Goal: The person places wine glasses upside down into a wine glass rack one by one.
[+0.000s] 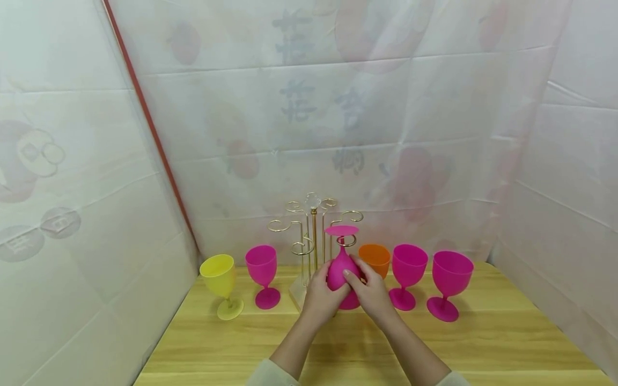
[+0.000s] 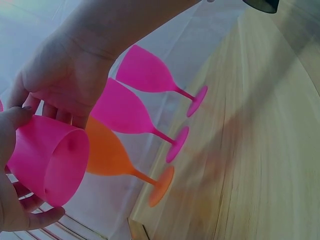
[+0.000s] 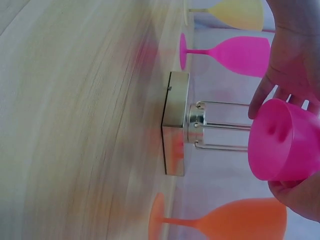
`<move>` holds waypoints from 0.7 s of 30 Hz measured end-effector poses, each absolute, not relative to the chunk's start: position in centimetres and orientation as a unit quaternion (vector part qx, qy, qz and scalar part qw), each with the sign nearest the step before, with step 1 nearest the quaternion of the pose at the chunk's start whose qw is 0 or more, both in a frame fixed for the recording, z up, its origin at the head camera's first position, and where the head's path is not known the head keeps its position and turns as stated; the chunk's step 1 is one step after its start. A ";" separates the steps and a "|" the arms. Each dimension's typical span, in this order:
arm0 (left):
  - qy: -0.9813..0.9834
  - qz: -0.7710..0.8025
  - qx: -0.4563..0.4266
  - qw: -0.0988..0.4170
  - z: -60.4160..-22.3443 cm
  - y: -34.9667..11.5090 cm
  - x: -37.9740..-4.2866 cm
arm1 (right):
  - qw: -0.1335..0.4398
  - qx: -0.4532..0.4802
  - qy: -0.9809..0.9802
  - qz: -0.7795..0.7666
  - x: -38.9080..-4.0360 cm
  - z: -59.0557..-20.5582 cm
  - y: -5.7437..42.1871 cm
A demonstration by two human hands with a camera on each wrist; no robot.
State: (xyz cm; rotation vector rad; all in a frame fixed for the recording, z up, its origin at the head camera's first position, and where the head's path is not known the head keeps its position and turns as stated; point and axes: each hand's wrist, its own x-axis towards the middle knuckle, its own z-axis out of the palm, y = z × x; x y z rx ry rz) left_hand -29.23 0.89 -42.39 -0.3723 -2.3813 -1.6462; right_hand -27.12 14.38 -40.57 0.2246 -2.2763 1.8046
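A pink plastic goblet (image 1: 341,264) is upside down between both hands, its round foot on top. Its stem stands within a curled ring of the gold-coloured rack (image 1: 315,236). My left hand (image 1: 319,296) grips the bowl from the left, and my right hand (image 1: 374,295) grips it from the right, thumbs on the near side. From the left wrist view the bowl's open mouth (image 2: 67,167) shows, with fingers around its outside. In the right wrist view the rack's square base (image 3: 175,122) stands on the table beyond the bowl.
Left of the rack stand a yellow goblet (image 1: 219,279) and an upright pink goblet (image 1: 262,268). An orange goblet (image 1: 375,256) and two pink goblets (image 1: 409,267) stand to the right on the wooden table (image 1: 232,354). Pale printed curtains (image 1: 270,123) enclose the table.
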 end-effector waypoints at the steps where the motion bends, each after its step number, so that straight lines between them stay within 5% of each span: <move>1: -0.811 -0.560 -0.128 0.111 -42.4 0.9 -29.3 | 0.115 0.079 -0.777 0.614 -27.4 -40.9 14.5; 21: -0.830 -0.524 -0.143 0.128 -43.1 1.0 -29.2 | 0.113 0.092 -0.767 0.625 -27.8 -42.4 15.0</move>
